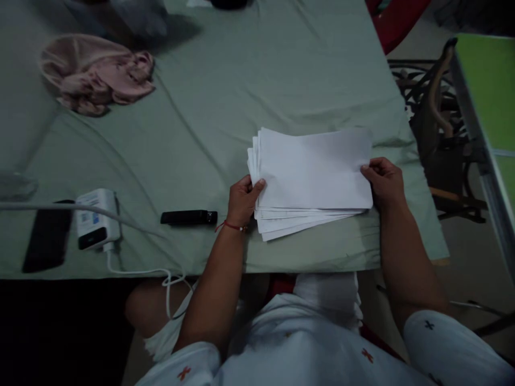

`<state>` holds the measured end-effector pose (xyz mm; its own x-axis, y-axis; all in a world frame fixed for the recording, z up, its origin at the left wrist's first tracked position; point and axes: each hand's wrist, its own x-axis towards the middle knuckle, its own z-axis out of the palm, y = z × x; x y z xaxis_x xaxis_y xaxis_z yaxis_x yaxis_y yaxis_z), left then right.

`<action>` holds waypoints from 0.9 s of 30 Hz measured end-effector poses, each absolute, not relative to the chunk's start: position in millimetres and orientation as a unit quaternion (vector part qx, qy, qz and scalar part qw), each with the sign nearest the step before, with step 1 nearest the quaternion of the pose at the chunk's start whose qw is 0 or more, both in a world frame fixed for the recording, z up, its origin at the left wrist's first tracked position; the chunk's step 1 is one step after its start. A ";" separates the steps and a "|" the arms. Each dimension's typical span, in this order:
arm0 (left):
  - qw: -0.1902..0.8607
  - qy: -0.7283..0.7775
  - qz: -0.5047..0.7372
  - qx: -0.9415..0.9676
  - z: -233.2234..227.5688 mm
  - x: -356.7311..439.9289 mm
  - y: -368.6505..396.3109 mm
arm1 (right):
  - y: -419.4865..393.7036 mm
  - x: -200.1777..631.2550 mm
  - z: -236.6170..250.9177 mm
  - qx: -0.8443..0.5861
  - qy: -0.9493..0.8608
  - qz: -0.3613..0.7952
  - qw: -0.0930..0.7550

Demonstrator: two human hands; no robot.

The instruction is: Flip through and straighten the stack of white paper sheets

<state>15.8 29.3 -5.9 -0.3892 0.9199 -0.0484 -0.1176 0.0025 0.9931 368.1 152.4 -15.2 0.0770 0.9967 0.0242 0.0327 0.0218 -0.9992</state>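
Note:
A loose stack of white paper sheets (311, 169) lies near the table's front edge, its lower sheets fanned out unevenly at the left and front. At the left side my left hand (243, 201) grips the stack, thumb on the top sheet and fingers beneath or behind the edge. My right hand (384, 179) pinches the right edge, thumb on top. The top sheet looks blank and bows slightly between both hands. How many sheets each hand grips is hidden.
Left of my arm lies a black box cutter-like object (188, 217). Beyond it are a white device (96, 217) with a cable and a dark phone (48, 236). A crumpled pink cloth (98, 72) rests farther back on the green-covered table (225, 96). A green-topped table (491, 80) stands right.

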 end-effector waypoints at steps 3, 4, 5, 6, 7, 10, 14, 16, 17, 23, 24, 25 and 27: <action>0.403 0.570 0.614 0.367 -4.1 14.4 28.9 | 154.6 370.5 -16.6 -0.506 -0.489 0.471 0.533; 0.402 0.570 0.614 0.370 -4.0 13.9 28.9 | 155.2 371.1 -16.8 -0.502 -0.488 0.471 0.537; 0.403 0.569 0.614 0.369 -4.1 13.6 28.9 | 155.6 371.5 -16.8 -0.502 -0.488 0.471 0.537; 0.406 0.567 0.615 0.367 -4.4 13.4 29.0 | 155.9 371.5 -16.8 -0.505 -0.489 0.471 0.534; 0.410 0.563 0.618 0.364 -4.7 13.4 29.1 | 155.9 371.4 -16.7 -0.510 -0.491 0.469 0.529; 0.433 0.545 0.621 0.360 -5.7 13.6 30.3 | 155.6 370.3 -17.0 -0.526 -0.501 0.449 0.519; 0.463 0.518 0.630 0.347 -7.2 12.6 33.0 | 156.7 371.0 -20.0 -0.520 -0.514 0.436 0.525; 0.470 0.510 0.636 0.338 -8.2 11.3 34.1 | 157.9 372.8 -21.7 -0.514 -0.515 0.440 0.526; 0.474 0.507 0.637 0.335 -8.7 10.6 34.5 | 158.2 373.8 -22.2 -0.513 -0.515 0.443 0.524; 0.493 0.509 0.621 0.335 -10.9 7.5 35.1 | 153.3 374.8 -14.8 -0.505 -0.513 0.485 0.496; 0.493 0.511 0.620 0.333 -10.9 7.3 35.1 | 151.5 373.8 -11.8 -0.499 -0.508 0.499 0.494; 0.494 0.512 0.620 0.330 -10.8 7.1 35.1 | 149.7 372.6 -8.6 -0.492 -0.502 0.513 0.492; 0.498 0.515 0.620 0.321 -10.2 6.9 35.0 | 146.3 370.3 -2.1 -0.482 -0.487 0.536 0.493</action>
